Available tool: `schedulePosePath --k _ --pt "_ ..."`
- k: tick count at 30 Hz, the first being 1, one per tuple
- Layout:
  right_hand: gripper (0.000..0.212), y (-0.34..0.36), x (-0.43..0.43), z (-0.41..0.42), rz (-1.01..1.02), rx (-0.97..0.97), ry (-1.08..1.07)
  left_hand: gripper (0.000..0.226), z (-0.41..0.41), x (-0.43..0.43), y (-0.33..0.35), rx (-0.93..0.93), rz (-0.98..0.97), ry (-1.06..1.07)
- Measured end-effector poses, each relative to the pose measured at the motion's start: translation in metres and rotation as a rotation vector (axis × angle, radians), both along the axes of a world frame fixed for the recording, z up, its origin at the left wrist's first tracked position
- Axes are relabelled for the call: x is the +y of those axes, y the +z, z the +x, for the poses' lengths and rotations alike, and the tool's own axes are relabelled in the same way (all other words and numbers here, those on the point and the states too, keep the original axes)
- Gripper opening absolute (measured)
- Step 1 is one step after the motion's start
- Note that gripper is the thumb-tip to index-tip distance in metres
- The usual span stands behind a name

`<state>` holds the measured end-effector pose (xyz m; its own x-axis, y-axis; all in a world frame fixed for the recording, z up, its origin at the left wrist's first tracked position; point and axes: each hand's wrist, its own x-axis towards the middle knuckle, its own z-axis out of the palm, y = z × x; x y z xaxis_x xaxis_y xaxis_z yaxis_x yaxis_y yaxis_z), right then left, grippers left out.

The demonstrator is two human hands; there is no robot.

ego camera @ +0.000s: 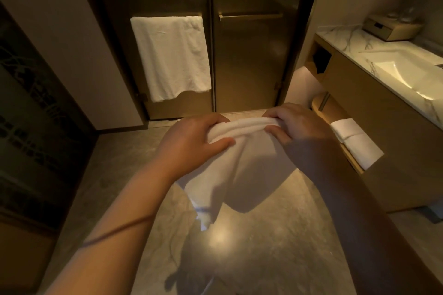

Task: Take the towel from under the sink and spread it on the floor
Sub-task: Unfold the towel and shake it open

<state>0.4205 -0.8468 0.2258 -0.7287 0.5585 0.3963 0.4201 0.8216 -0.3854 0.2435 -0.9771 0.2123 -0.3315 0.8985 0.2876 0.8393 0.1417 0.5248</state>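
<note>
Both hands, left (191, 137) and right (299, 132), pinch the soft white cotton towel (242, 165) above the glossy stone floor (263, 246). Looks light and floppy, so grab corners.

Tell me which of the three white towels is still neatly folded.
The folded towel on the shelf under the sink counter. The hanging towel drapes open over the door bar, and the held towel dangles half-unfolded from both hands.

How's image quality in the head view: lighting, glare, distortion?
Head view: dim, warm light, left side nearly black; bright glare patches on the floor below the held towel and on the sink; wide-angle bend in the door frames; both hands, left hand and right hand, reasonably sharp, the edges softer; hand shadows fall on the floor at the bottom.
</note>
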Motion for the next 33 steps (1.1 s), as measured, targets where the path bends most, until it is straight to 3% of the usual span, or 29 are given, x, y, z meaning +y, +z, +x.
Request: schedulePosePath --k 4,8,11,20,24,28,33 --pt "0.021 -0.001 0.006 -0.002 0.046 -0.008 0.000 0.024 -0.004 -0.007 -0.004 -0.050 -0.001 0.056" --pt "0.034 -0.007 0.002 -0.011 0.063 -0.117 0.079 0.019 0.007 0.003 -0.004 -0.119 0.058 0.033" --pt "0.024 -0.013 0.002 -0.011 0.141 -0.078 0.115 0.020 0.010 0.006 0.000 -0.166 0.064 0.014" --pt "0.022 -0.005 0.014 -0.015 -0.013 -0.066 0.076 0.017 0.015 -0.003 0.006 -0.424 0.158 0.056" --pt "0.019 -0.010 -0.007 -0.013 0.223 0.221 -0.111 0.016 0.025 0.001 0.006 -0.480 0.220 0.095" --pt "0.010 -0.030 -0.032 -0.016 -0.035 0.335 -0.080 0.016 0.029 0.003 0.008 -0.527 0.278 0.112" --pt "0.012 -0.045 -0.042 -0.021 -0.295 0.458 -0.008 0.021 0.035 0.005 0.005 -0.524 0.267 0.150"
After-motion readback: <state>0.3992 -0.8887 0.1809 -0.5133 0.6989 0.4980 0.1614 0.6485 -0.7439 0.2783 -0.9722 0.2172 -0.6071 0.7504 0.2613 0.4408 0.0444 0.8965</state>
